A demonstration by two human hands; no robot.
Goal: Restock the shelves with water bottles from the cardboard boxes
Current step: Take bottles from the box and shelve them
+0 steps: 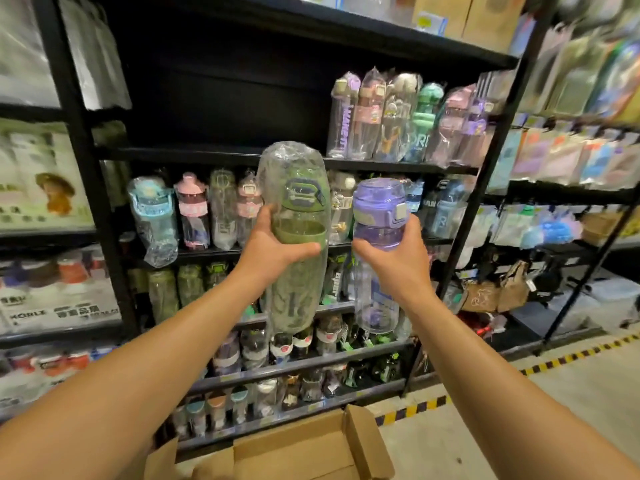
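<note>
Black metal shelving (214, 155) is filling the view ahead, its tiers running from above head height down to the floor, and most of them are carrying water bottles wrapped in clear plastic. On the upper tier a row of purple, pink and green bottles (398, 119) is standing at the right end, while the left part of that tier is lying in shadow. One tier down, a blue-lidded bottle (154, 223) is leaning at the left end, with pink-lidded ones just beside it.

Both arms are reaching forward at chest height. The left hand (273, 247) is gripping a green bottle (298, 237) around its neck, fingers curled round the front and thumb behind; the bottle is upright inside a loose clear bag that is rising above its lid. The right hand (391, 251) is gripping a purple bottle (379, 251) just under its lid, also upright, with its clear body hanging below the fingers. The two bottles are being held side by side, near each other but apart, in front of the middle tiers.

Below the arms, an open cardboard box (294, 448) is sitting on the floor near the foot of the shelving, its flaps standing up. A yellow and black striped line (485, 386) is running across the pale floor at the right, and further racks of packaged goods are flanking the shelving on both sides, blurred.
</note>
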